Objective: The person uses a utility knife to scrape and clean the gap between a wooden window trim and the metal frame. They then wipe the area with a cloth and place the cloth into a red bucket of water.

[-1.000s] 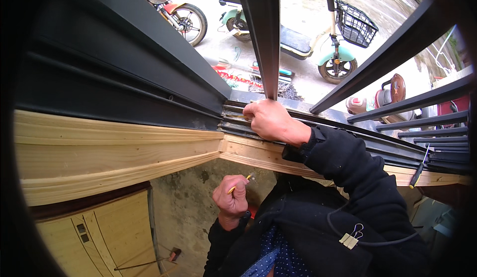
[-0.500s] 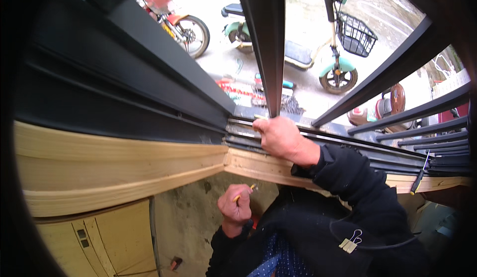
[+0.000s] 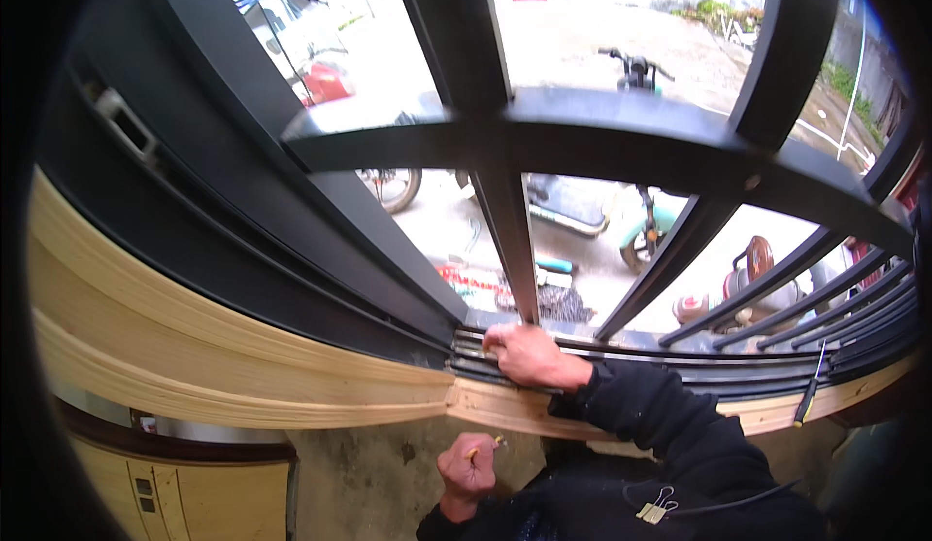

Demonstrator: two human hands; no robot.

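My left hand (image 3: 468,465) is closed in a fist below the wooden sill, around a thin yellow tool (image 3: 499,441) whose short end pokes out past the fingers; its kind cannot be told. My right hand (image 3: 524,355) reaches across the sill to the corner of the dark window track (image 3: 621,356). Its fingers are pinched together at the metal rails, and whatever is between them is hidden. Pale wooden trim (image 3: 515,407) runs along the near side of the track, just under my right wrist.
Dark bars (image 3: 621,148) cross the window in front of me. To the right, a screwdriver (image 3: 806,400) leans on the sill. A wooden cabinet (image 3: 214,492) stands lower left. Outside are scooters (image 3: 650,225) and a mop-like grey bundle (image 3: 558,303).
The view has tilted up, bringing the crossbar and more of the yard into sight. My right hand stays at the track corner; my left still grips the yellow tool.
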